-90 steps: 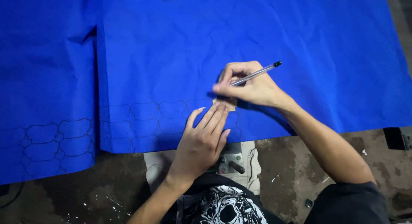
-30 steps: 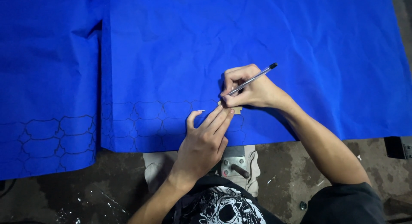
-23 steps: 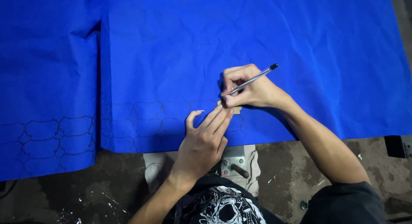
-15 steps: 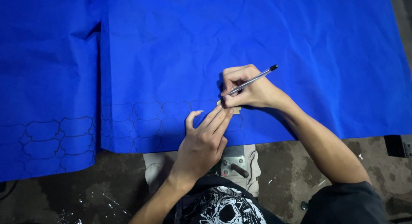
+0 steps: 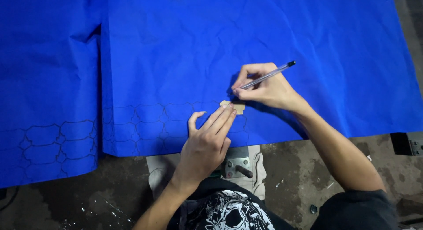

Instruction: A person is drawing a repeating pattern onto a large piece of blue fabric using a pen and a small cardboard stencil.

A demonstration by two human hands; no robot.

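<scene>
We're mid-trace: left hand [image 5: 207,142] flat, pinning the cardboard template [image 5: 233,107] on blue sheet [image 5: 246,31], right hand [image 5: 264,86] pinching pen [image 5: 268,75]; next probably shifting the template along.

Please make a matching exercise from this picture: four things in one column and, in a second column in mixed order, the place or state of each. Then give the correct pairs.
Things:
1. clear plastic pen with black cap
2. small tan cardboard template
3. large blue paper sheet
4. small metal bracket with bolts

Places or states:
A. on the dark floor, below the sheet's edge
B. pinned under the left hand's fingertips
C. held in the right hand's grip
D. spread flat, outlines drawn along its lower edge

Pairs: 1-C, 2-B, 3-D, 4-A
</scene>
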